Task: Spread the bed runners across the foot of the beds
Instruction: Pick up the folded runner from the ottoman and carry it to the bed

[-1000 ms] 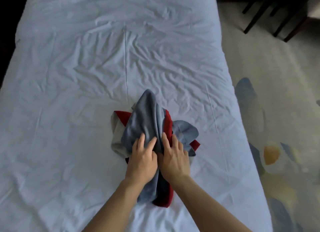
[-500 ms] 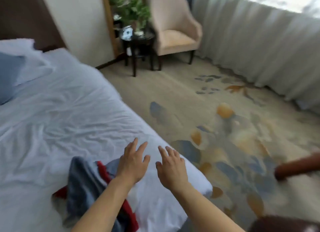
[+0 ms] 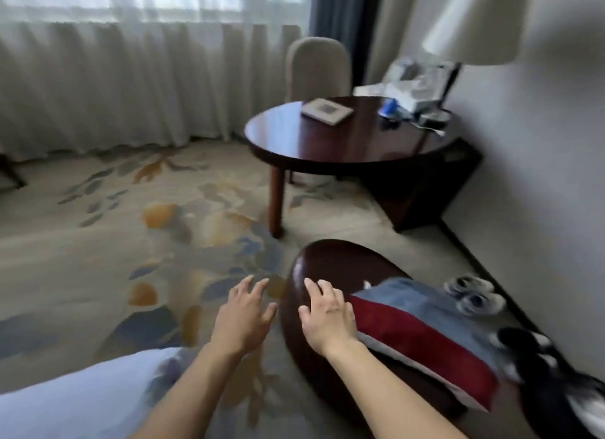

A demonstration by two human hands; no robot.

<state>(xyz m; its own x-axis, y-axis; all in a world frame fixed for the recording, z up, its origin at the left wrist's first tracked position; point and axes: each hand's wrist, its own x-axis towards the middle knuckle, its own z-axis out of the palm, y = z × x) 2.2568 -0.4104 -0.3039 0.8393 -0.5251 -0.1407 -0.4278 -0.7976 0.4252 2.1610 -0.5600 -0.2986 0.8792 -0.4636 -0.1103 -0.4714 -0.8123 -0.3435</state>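
Note:
A folded bed runner (image 3: 422, 332), blue and red with a pale edge, lies on a dark oval wooden bench (image 3: 330, 261) at the lower right. My right hand (image 3: 327, 314) hovers over the bench just left of the runner, fingers spread, holding nothing. My left hand (image 3: 244, 314) is open above the carpet, left of the bench. A corner of the white bed (image 3: 82, 399) shows at the bottom left. The runner I handled earlier is out of view.
A round dark table (image 3: 343, 144) with a booklet and clutter stands behind the bench, a beige chair (image 3: 317, 68) beyond it. Slippers (image 3: 474, 296) lie by the right wall. A lamp shade (image 3: 474, 22) hangs top right. Sheer curtains line the back; patterned carpet covers the floor.
My view has swung right, away from the bed toward the bench and table. Both hands let go of the runner on the bed and now reach open toward the bench.

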